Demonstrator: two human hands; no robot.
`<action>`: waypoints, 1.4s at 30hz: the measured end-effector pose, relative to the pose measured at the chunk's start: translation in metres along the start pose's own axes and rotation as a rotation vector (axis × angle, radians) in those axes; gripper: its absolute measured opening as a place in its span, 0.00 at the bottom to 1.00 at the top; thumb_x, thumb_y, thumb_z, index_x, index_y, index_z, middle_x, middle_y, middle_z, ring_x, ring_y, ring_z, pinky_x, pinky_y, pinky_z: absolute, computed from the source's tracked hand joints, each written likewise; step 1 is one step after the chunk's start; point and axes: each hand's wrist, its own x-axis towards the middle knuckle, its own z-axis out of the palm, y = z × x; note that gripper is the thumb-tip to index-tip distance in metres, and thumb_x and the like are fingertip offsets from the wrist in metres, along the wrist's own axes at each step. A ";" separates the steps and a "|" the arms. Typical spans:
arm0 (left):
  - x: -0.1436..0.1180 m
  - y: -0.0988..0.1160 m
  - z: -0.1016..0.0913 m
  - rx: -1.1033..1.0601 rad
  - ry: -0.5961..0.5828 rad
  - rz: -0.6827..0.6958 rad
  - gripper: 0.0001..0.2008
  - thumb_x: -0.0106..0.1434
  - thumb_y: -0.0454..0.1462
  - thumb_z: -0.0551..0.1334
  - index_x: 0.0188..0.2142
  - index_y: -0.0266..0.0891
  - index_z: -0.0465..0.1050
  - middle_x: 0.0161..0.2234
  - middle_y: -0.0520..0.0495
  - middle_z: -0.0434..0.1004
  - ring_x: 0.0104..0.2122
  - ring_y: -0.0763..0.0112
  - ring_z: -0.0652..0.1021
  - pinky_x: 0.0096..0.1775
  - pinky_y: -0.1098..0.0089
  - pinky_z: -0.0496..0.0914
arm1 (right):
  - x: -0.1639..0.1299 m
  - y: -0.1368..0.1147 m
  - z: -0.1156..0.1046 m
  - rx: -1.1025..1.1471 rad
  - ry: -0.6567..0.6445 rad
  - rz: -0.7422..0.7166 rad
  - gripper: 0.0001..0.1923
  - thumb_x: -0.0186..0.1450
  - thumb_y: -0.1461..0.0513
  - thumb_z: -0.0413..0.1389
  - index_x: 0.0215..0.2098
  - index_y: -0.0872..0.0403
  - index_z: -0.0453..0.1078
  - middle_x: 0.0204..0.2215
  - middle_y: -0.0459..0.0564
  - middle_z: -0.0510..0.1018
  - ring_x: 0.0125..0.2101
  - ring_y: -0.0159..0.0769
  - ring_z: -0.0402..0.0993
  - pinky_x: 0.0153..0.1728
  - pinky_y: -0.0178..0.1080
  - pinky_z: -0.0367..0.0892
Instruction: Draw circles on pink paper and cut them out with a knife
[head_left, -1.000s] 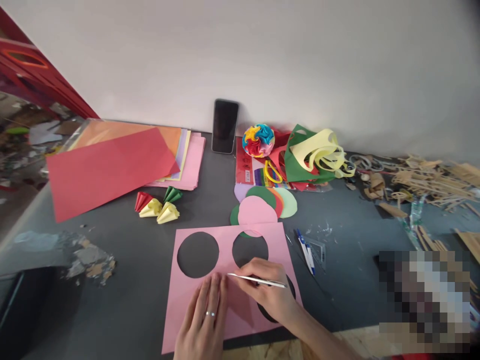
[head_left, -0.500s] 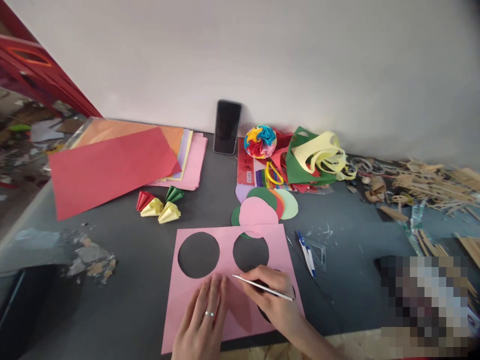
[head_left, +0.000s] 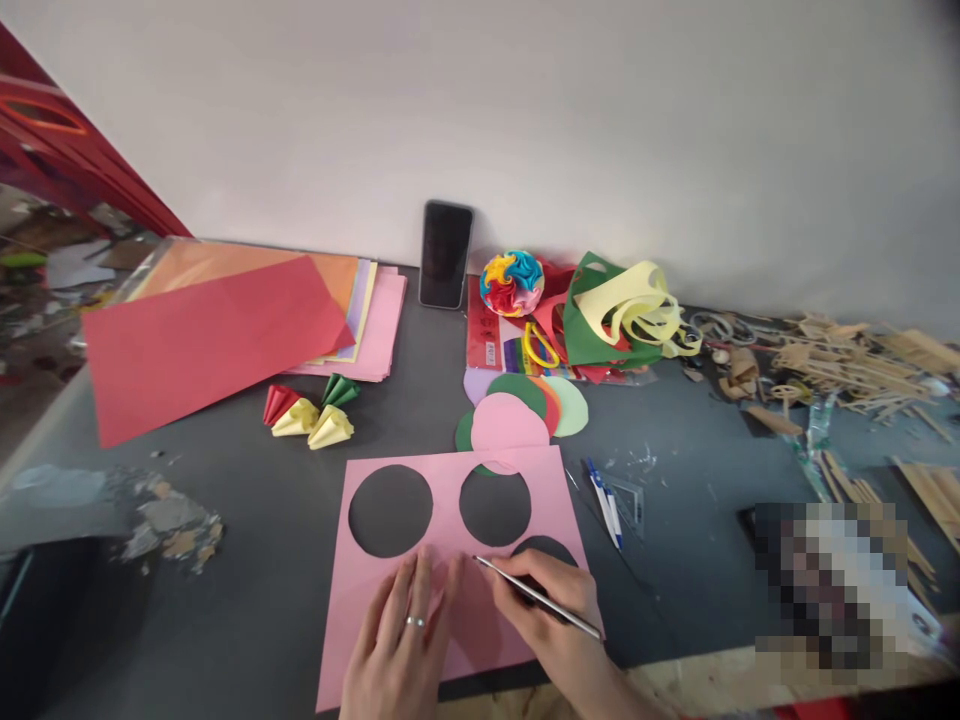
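Observation:
A pink paper sheet (head_left: 379, 585) with round holes cut out of it lies on the dark table at the near edge. My left hand (head_left: 401, 645), a ring on one finger, presses flat on the sheet's lower middle. Just to its right, my right hand (head_left: 551, 615) grips a thin silver stylus-like tool (head_left: 536, 595), whose tip touches the paper below the second hole. A third hole shows partly behind this hand.
Cut paper circles (head_left: 521, 415) are stacked beyond the sheet. Blue pens (head_left: 604, 490) lie to the right. Folded paper cones (head_left: 311, 415), a coloured paper pile (head_left: 217, 320), a phone (head_left: 445, 253), a paper ball (head_left: 512, 282), paper scraps and wooden sticks (head_left: 847, 365) line the back.
My right hand has slid down and to the right along the sheet with the tool, tilting it more steeply. The third hole is now more exposed. My left hand stays pressed down.

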 end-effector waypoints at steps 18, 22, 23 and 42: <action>0.006 0.001 -0.005 -0.115 -0.080 0.091 0.35 0.60 0.28 0.54 0.68 0.45 0.64 0.64 0.47 0.75 0.62 0.59 0.75 0.54 0.65 0.79 | -0.034 -0.002 0.019 -0.085 0.143 0.101 0.06 0.68 0.61 0.58 0.36 0.40 0.73 0.25 0.44 0.78 0.22 0.38 0.76 0.23 0.39 0.75; 0.006 0.001 -0.005 -0.141 -0.066 0.085 0.33 0.65 0.30 0.53 0.69 0.45 0.60 0.64 0.46 0.74 0.63 0.59 0.74 0.56 0.63 0.78 | -0.043 -0.005 0.028 -0.136 0.179 0.100 0.07 0.67 0.62 0.57 0.35 0.41 0.73 0.27 0.45 0.79 0.25 0.40 0.79 0.27 0.42 0.78; 0.005 0.001 -0.004 -0.152 -0.068 0.080 0.33 0.65 0.30 0.53 0.70 0.46 0.60 0.65 0.47 0.74 0.63 0.59 0.74 0.56 0.63 0.77 | -0.045 -0.005 0.030 -0.147 0.191 0.096 0.07 0.67 0.62 0.57 0.35 0.41 0.73 0.27 0.45 0.79 0.25 0.40 0.79 0.27 0.42 0.78; 0.006 -0.016 -0.009 -0.187 -0.255 0.189 0.38 0.61 0.31 0.59 0.70 0.52 0.59 0.68 0.41 0.68 0.64 0.54 0.72 0.56 0.61 0.76 | -0.053 -0.003 0.032 -0.550 0.262 -0.273 0.15 0.63 0.69 0.57 0.22 0.51 0.61 0.18 0.42 0.64 0.21 0.28 0.62 0.23 0.37 0.59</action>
